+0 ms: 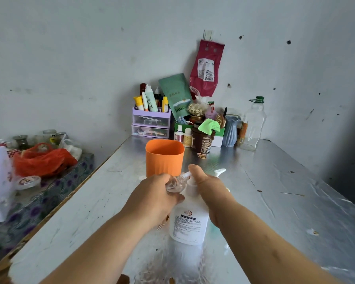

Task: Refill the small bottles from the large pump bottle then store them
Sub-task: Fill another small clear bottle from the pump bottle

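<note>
I'm gripping the small bottle (175, 184), clear and glossy, in my left hand (152, 197), fingers curled round it, tipped so its mouth meets the spout, while my right hand (209, 185) wraps the pump head of the white plastic large pump bottle (190, 220) standing on the scuffed metal table (264, 181).
</note>
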`<action>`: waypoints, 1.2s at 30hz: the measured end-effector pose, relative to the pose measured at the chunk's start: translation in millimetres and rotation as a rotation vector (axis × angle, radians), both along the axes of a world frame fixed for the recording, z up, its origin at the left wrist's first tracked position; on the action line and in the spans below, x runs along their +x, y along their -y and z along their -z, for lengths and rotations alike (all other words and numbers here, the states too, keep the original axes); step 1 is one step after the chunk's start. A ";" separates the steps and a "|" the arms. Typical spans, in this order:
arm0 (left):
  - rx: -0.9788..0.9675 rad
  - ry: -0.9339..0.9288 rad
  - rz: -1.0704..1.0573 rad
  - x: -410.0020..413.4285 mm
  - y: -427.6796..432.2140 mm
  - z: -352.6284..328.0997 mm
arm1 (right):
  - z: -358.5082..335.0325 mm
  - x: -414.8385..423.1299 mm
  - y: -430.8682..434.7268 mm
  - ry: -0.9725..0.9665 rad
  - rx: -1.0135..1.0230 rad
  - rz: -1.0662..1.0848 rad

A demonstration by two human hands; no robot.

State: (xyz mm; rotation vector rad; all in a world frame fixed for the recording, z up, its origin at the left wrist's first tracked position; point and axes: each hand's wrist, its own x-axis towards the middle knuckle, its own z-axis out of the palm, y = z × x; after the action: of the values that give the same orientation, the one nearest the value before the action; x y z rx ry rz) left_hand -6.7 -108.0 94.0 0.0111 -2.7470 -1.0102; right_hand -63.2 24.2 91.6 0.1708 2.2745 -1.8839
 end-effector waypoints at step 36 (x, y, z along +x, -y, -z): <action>-0.006 -0.023 0.005 5.4 -4.0 -10.0 | -9.9 -2.2 -4.4 -0.031 0.055 -0.042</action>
State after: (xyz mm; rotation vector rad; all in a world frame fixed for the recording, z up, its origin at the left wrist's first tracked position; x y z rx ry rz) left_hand -1.3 -104.0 104.0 -0.0076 -2.7310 -0.9967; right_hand -65.4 28.6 101.4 0.1012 2.3321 -1.8176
